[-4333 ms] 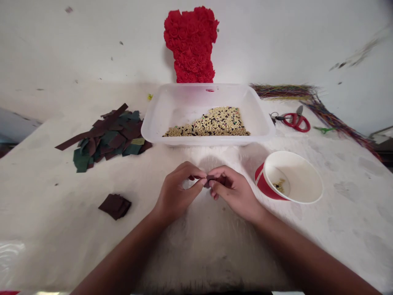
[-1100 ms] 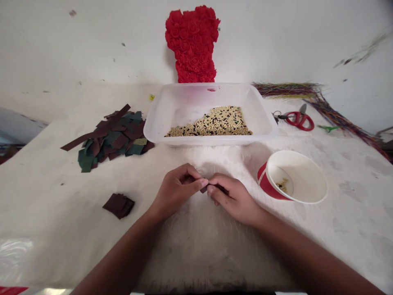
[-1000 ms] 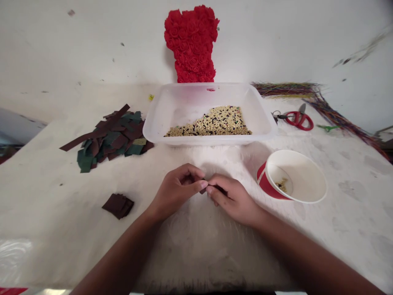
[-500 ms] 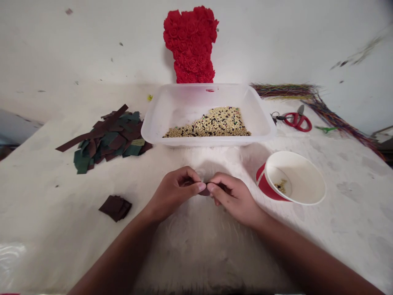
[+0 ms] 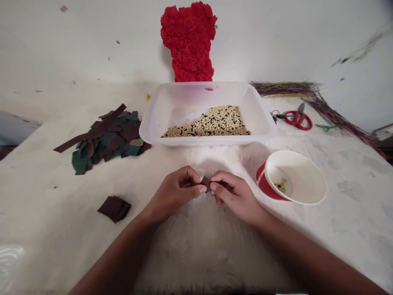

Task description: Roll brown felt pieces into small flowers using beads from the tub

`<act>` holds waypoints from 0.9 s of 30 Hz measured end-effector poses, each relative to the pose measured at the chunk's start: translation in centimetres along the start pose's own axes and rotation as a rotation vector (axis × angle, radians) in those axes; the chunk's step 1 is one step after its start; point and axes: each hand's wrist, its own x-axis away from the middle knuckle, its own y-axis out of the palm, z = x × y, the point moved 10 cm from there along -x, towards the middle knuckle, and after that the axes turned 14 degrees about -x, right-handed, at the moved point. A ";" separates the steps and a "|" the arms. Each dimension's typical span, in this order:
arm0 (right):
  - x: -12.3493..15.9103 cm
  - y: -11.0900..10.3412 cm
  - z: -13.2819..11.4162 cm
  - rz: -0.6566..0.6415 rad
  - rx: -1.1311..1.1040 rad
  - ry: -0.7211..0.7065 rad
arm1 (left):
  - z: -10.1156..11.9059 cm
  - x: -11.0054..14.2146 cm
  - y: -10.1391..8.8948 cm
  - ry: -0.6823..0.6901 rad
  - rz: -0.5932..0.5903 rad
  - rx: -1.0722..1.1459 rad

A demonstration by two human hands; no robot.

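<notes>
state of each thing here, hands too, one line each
Brown piece, held between both hands
Left hand, pinching
Right hand, pinching
Tub, open, part-filled with beads
Cup, open, few beads inside
Brown stack, uneven
Scrap pile, jumbled
Scissors, lying down, blades look closed

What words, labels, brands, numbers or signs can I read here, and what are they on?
None can be read.
Red-and-white cup: a pale stripe, no legible lettering.
White translucent plastic tub: a small red mark inside, no readable word.
Red-handled metal scissors: too small to tell.
Small dark brown piece between the hands: no text visible.
</notes>
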 end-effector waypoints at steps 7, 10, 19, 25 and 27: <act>0.2 0.3 -0.6 -0.033 0.116 -0.090 | 0.1 0.1 0.2 0.000 -0.026 -0.004; 0.3 1.0 -1.0 -0.086 0.191 -0.124 | 0.0 0.1 0.2 -0.019 -0.020 -0.051; 0.8 1.9 -1.8 -0.166 0.241 -0.202 | 0.6 0.2 0.3 -0.041 0.010 -0.064; 0.4 0.7 -0.9 -0.053 0.186 -0.096 | 0.1 0.0 0.3 -0.042 -0.014 -0.058; 0.4 0.7 -1.1 -0.053 0.192 -0.108 | -0.1 0.0 0.2 -0.050 -0.001 -0.071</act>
